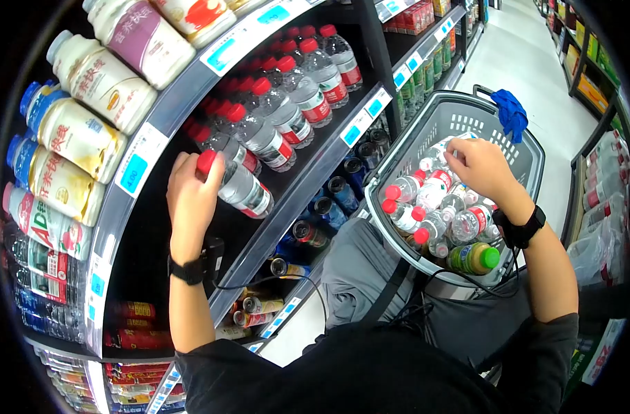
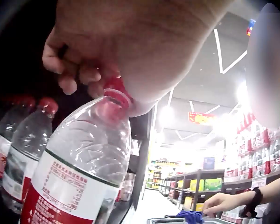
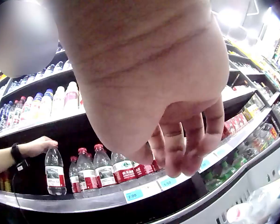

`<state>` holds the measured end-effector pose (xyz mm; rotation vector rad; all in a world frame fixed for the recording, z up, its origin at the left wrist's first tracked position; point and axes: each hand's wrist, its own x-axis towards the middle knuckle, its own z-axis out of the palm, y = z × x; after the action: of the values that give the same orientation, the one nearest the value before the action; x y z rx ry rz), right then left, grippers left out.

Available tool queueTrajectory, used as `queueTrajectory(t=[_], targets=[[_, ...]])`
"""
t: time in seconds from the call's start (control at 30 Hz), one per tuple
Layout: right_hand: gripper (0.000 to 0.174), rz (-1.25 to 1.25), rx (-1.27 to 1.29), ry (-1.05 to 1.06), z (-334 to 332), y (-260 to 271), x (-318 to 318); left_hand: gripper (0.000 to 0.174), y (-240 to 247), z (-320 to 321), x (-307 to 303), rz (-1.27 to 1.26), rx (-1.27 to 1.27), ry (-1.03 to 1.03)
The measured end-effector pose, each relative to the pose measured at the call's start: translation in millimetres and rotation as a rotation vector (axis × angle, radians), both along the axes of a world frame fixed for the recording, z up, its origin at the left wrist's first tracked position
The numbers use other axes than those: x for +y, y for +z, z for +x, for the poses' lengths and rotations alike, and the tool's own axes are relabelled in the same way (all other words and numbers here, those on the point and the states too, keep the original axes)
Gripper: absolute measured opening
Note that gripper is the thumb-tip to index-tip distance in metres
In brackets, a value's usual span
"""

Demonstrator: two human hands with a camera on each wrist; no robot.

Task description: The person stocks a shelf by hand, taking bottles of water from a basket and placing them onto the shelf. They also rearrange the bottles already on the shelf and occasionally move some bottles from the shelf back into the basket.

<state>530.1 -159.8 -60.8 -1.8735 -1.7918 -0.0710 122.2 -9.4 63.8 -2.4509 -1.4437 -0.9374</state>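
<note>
My left hand (image 1: pixel 193 196) grips a clear water bottle (image 1: pixel 246 195) by its red cap, at the left end of a shelf row of matching bottles (image 1: pixel 308 100). The left wrist view shows the fingers around the cap and the red and white label (image 2: pixel 67 186) below. My right hand (image 1: pixel 484 169) hangs over a grey shopping basket (image 1: pixel 460 123), its fingers loosely bent and nothing in them. Inside the basket lie several red-capped water bottles (image 1: pixel 470 222) and a green-capped bottle (image 1: pixel 472 259) of yellowish drink.
Bigger white drink bottles (image 1: pixel 104 83) line the shelf at the upper left, above price tags. Cans (image 1: pixel 309 233) stand on the shelf below the water. A blue cloth (image 1: pixel 509 114) hangs on the basket's far rim. An aisle floor (image 1: pixel 518 52) runs ahead beyond the basket.
</note>
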Motion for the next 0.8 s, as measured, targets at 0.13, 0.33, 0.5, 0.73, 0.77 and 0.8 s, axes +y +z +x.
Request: queueTrajectory(t=[0.13,0.33,0.5,0.73,0.77,0.8], targets=[[0.015,-0.034,0.001,-0.015,-2.9,-0.4,4.2,0.044,-9.6,-8.6,26.4,-0.011,0.054,0.09],[0.015,-0.039,-0.007,-0.03,2.6,-8.7,3.1,0.039,-12.8,-4.0,39.7,-0.472,-0.379,-0.03],[0.015,-0.069,-0.008,-0.056,3.0,-10.1,1.8,0.06,-19.4,-4.7,43.6,-0.402,-0.285,-0.043],[0.015,-0.106,0.015,-0.063,1.3,-10.0,5.1,0.082,-56.4,-4.0,-0.2,-0.219,-0.347,-0.2],[0.016,-0.112,-0.027,-0.075,1.9,-9.4,7.5,0.08,-62.9,-7.1,-5.5,-0.241,-0.347,-0.182],[0.017,-0.133,-0.067,-0.102,4.0,-10.4,6.1,0.065,-71.1,-9.9,-10.8,-0.155,-0.286,-0.177]])
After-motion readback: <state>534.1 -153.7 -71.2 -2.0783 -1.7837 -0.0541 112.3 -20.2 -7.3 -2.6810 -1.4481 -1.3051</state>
